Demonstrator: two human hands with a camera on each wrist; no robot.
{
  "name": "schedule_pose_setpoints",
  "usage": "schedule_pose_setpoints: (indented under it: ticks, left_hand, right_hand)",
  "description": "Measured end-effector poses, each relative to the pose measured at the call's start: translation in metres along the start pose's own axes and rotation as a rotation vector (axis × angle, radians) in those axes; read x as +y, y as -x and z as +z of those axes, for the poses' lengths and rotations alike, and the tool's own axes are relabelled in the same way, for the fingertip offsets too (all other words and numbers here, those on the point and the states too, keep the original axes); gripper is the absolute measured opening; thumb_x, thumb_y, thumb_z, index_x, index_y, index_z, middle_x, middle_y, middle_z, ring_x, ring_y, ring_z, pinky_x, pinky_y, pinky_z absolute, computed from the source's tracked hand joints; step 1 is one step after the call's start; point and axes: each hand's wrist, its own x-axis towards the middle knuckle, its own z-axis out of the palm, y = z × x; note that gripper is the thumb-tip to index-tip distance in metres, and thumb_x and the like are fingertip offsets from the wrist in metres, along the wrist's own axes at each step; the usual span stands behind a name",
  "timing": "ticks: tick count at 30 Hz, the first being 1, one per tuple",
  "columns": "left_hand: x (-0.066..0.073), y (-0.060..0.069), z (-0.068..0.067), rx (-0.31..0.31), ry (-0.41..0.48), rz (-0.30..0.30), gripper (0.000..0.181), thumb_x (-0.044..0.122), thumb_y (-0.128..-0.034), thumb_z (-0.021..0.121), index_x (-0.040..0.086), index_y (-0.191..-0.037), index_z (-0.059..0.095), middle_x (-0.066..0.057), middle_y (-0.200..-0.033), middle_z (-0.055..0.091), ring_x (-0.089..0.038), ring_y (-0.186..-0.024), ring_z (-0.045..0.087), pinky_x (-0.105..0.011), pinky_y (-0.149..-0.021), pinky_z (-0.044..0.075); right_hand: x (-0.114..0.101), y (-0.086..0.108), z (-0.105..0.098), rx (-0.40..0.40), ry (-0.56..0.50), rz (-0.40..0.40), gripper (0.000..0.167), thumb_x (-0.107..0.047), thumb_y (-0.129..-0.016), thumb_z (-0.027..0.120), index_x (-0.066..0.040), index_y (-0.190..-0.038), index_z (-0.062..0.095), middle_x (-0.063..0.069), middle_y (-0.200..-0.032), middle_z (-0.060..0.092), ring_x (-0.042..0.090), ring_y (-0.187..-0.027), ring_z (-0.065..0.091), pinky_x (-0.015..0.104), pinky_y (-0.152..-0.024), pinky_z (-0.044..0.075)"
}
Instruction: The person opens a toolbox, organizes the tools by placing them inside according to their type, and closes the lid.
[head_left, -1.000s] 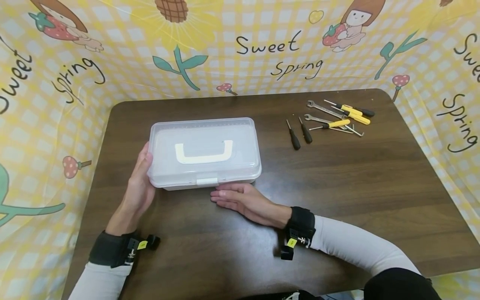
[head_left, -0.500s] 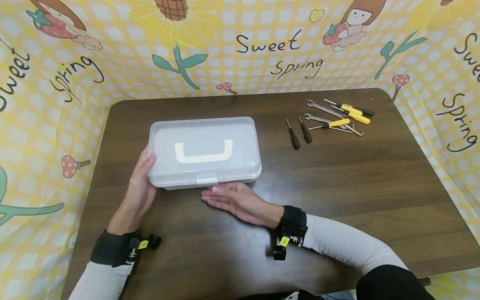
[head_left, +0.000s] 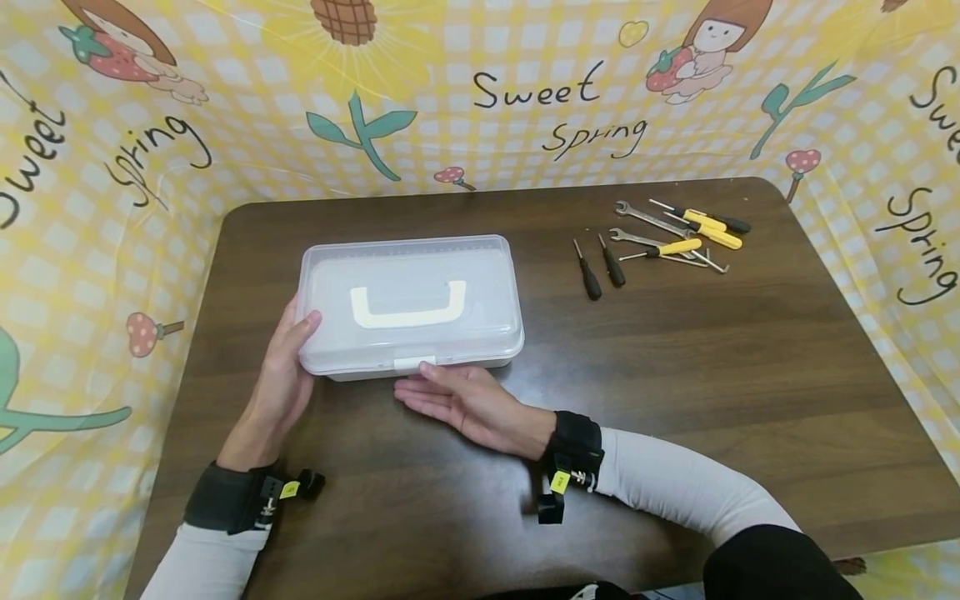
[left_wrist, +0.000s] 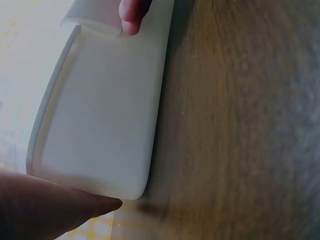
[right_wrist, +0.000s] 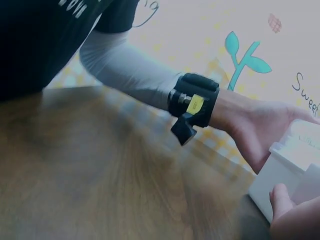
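Note:
A lidded plastic storage box [head_left: 435, 258] with a white handle [head_left: 408, 317] stands on the table, its lid down. My left hand [head_left: 281, 367] holds the box's left end, thumb on the lid's edge and fingers along the side, partly hidden. At the front, my right hand [head_left: 468, 408] has its thumb at the white latch [head_left: 405, 364], while its other fingers extend to the left below it. The left wrist view shows a right-hand fingertip over the latch [left_wrist: 95, 17] on the box's pale front wall [left_wrist: 105, 110].
On the brown table [head_left: 675, 358], two black screwdrivers [head_left: 588, 275] lie right of the box. Farther right is a loose group of wrenches [head_left: 637, 218], yellow-handled screwdrivers [head_left: 720, 237] and hex keys [head_left: 716, 265]. A yellow checked cloth [head_left: 247, 108] surrounds the table's back and sides.
My right hand has slid left along the box's front, and its thumb has come up to the latch. My left thumb has shifted farther onto the lid. The box stays in place.

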Motion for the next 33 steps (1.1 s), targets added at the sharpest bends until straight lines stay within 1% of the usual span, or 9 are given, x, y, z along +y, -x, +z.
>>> schedule_pose_setpoints:
  ticks: [6,12,16,21,26,29,33]
  left_hand:
    - [0.001,-0.001,0.0,-0.012,0.008,0.007,0.074,0.031,-0.111,0.045,0.017,-0.171,0.005,-0.008,-0.176,0.005,-0.026,-0.159,0.008,-0.044,-0.132,0.003]
    - [0.001,-0.002,0.0,-0.017,0.007,0.007,0.074,0.029,-0.1107,0.045,0.017,-0.171,0.004,-0.009,-0.176,0.006,-0.026,-0.159,0.009,-0.044,-0.131,0.004]
    - [0.0,-0.002,0.0,-0.015,0.011,0.011,0.074,0.029,-0.1105,0.045,0.017,-0.171,0.004,-0.009,-0.176,0.006,-0.027,-0.158,0.009,-0.044,-0.131,0.004]
    - [-0.001,-0.002,0.001,-0.008,0.023,0.017,0.073,0.027,-0.1105,0.044,0.016,-0.171,0.005,-0.01,-0.175,0.008,-0.026,-0.157,0.011,-0.041,-0.13,0.008]
    - [-0.001,-0.002,0.002,0.001,0.029,0.02,0.073,0.027,-0.1101,0.044,0.016,-0.171,0.006,-0.01,-0.174,0.01,-0.026,-0.157,0.012,-0.04,-0.129,0.01]
    - [-0.001,-0.002,0.003,0.004,0.02,0.022,0.073,0.028,-0.1102,0.045,0.017,-0.171,0.006,-0.009,-0.175,0.009,-0.026,-0.157,0.011,-0.041,-0.13,0.008]
    - [-0.001,-0.001,0.003,0.009,0.006,0.022,0.073,0.029,-0.1105,0.045,0.018,-0.171,0.006,-0.008,-0.176,0.007,-0.026,-0.158,0.01,-0.044,-0.131,0.005]
  right_hand:
    - [0.0,-0.002,0.003,0.062,-0.049,0.001,0.036,-0.015,-0.112,0.055,0.01,-0.138,0.055,0.036,-0.146,0.055,0.042,-0.143,0.052,0.04,-0.112,0.051]
    - [0.001,-0.005,0.005,0.093,-0.069,-0.01,0.027,-0.015,-0.111,0.058,0.005,-0.129,0.06,0.037,-0.142,0.057,0.043,-0.14,0.054,0.039,-0.109,0.053]
    - [0.004,-0.006,0.005,0.118,-0.062,-0.02,0.03,-0.016,-0.11,0.06,0.006,-0.13,0.059,0.036,-0.139,0.06,0.043,-0.138,0.057,0.039,-0.108,0.054]
    - [0.008,-0.009,0.004,0.167,-0.042,-0.033,0.036,-0.018,-0.108,0.064,0.006,-0.134,0.058,0.032,-0.134,0.065,0.04,-0.133,0.061,0.038,-0.106,0.055]
    - [0.01,-0.009,0.004,0.199,-0.042,-0.059,0.038,-0.017,-0.106,0.068,0.007,-0.133,0.059,0.031,-0.132,0.066,0.04,-0.131,0.064,0.038,-0.104,0.056]
    - [0.01,-0.009,0.005,0.21,-0.035,-0.076,0.038,-0.017,-0.105,0.07,0.007,-0.132,0.06,0.031,-0.131,0.067,0.039,-0.129,0.065,0.038,-0.104,0.057]
    - [0.01,-0.008,0.007,0.225,-0.021,-0.079,0.038,-0.018,-0.104,0.072,0.007,-0.131,0.061,0.031,-0.131,0.067,0.038,-0.127,0.066,0.038,-0.102,0.057]
